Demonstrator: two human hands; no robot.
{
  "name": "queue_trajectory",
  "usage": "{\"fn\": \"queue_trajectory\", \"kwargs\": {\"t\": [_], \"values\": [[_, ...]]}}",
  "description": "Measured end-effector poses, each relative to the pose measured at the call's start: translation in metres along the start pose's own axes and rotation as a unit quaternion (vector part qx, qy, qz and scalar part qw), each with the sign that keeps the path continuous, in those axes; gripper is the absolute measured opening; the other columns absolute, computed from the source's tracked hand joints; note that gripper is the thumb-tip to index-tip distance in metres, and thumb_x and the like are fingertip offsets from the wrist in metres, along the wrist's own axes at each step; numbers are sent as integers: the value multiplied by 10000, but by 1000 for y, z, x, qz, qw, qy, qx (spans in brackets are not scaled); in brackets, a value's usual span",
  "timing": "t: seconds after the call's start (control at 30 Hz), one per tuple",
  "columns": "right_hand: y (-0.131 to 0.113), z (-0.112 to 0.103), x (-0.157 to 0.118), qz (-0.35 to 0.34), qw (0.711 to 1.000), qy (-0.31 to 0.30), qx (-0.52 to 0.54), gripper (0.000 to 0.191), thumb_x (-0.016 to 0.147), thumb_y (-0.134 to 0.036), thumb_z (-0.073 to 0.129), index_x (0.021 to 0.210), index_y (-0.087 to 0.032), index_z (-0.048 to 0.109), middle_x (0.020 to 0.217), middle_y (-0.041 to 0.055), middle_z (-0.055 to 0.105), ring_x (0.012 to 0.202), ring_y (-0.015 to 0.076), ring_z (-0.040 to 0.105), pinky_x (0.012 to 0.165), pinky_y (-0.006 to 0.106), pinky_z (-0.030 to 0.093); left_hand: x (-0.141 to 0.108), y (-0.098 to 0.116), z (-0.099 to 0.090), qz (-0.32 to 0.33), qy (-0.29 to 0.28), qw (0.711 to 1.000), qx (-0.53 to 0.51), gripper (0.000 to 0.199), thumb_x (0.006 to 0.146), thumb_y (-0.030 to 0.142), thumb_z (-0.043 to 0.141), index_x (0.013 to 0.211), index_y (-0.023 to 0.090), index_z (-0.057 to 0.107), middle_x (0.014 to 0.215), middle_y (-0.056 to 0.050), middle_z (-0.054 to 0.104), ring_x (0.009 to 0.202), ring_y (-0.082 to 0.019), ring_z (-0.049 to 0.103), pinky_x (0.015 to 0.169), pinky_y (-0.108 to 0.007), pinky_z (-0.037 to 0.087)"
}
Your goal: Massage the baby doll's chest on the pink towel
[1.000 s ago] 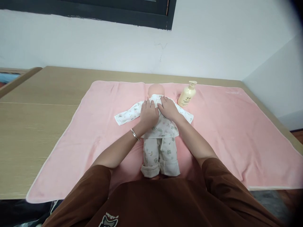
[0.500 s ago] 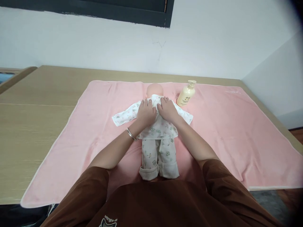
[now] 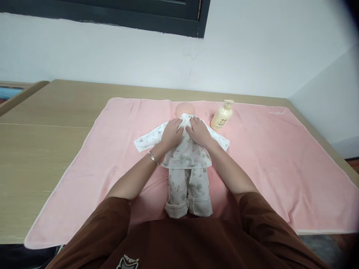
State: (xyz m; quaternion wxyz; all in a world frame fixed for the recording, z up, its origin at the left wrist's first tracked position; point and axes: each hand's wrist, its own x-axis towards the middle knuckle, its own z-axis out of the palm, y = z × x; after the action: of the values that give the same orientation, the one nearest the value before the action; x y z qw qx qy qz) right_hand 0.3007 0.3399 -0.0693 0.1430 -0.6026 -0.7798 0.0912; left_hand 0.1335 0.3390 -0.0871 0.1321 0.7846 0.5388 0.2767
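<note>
A baby doll (image 3: 185, 109) lies on a pink blanket (image 3: 112, 157), its head toward the wall and its legs toward me. It wears a white printed shirt (image 3: 187, 156) with the sleeves spread to both sides, and matching trousers (image 3: 178, 185) with rolled cuffs. My left hand (image 3: 172, 133) rests on the left side of the shirt's upper part, fingers stretched out. On the right side of it lies my right hand (image 3: 199, 131), also flat, with the fingers extended. Only the top of the doll's head shows beyond the collar.
A cream pump bottle (image 3: 221, 116) stands on the blanket to the right of the doll's head. The blanket covers much of a wooden table (image 3: 42, 149) against a white wall (image 3: 112, 56). A dark frame (image 3: 168, 22) is on the wall above.
My left hand has turned slightly, its fingers now angled more toward the collar. My right hand stays nearly in place on the shirt. The view has tilted up slightly.
</note>
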Motion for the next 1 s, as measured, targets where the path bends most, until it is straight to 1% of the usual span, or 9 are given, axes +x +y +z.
{"fn": "queue_trajectory", "kwargs": {"t": [0.13,0.17,0.27,0.33,0.47,0.57,0.63,0.8,1.0], "values": [[-16,-3,-13,-19,995,94,-17,590,1037,-269,337,1550,12,412,1668,254,333,1567,369,297,1279,544,254,9,-15,-17,-71,-6,997,7,431,970,270,394,1217,107,708,1283,-184,728,1256,-315,647,1149,-483,479],[-21,-3,-17,-38,994,98,-15,581,1038,-267,339,1551,-7,420,1677,237,323,1578,352,279,1286,544,244,10,-18,-22,-86,2,996,3,432,964,267,394,1202,113,719,1274,-181,735,1249,-318,656,1140,-484,489],[-34,-2,-26,-99,994,37,-8,560,1058,-337,375,1543,-72,465,1685,196,332,1593,346,248,1297,571,212,10,-21,-36,-120,41,991,-38,457,941,266,429,1288,131,695,1378,-152,700,1316,-300,633,1183,-472,466],[-37,-1,-28,-108,994,7,-10,559,1058,-361,413,1542,-87,474,1689,194,325,1596,365,234,1298,588,188,9,-20,-43,-131,69,987,-62,468,933,258,449,1320,142,684,1422,-132,679,1350,-285,617,1215,-466,440],[-34,-1,-25,-82,995,46,-11,597,1046,-364,454,1574,-88,415,1717,184,255,1617,345,168,1309,561,166,7,-16,-55,-132,115,980,-95,438,912,231,482,1277,161,714,1405,-111,695,1356,-272,617,1222,-459,439],[-31,-1,-22,-84,996,22,-15,597,1045,-374,460,1563,-77,429,1701,199,291,1610,359,188,1303,585,165,6,-12,-61,-128,136,975,-119,414,903,231,501,1248,183,726,1383,-91,711,1340,-267,628,1214,-463,449],[-31,-2,-21,-87,996,15,-18,571,1046,-372,451,1535,-76,469,1685,206,326,1594,366,236,1295,590,188,4,-8,-64,-126,142,973,-130,404,901,235,505,1231,186,732,1372,-83,717,1336,-261,630,1212,-456,451],[-35,-3,-25,-104,991,82,-25,533,1041,-344,432,1518,-114,490,1700,182,303,1597,335,234,1296,575,187,-1,3,-69,-108,136,968,-182,399,879,242,517,1202,178,743,1339,-71,736,1312,-247,644,1194,-425,468],[-36,-5,-27,-151,988,-10,-33,543,1048,-349,461,1542,-124,474,1696,181,316,1595,392,221,1274,651,193,-6,20,-72,-113,101,941,-301,302,832,280,560,1031,183,766,1189,-75,791,1205,-252,696,1089,-410,543]]}}
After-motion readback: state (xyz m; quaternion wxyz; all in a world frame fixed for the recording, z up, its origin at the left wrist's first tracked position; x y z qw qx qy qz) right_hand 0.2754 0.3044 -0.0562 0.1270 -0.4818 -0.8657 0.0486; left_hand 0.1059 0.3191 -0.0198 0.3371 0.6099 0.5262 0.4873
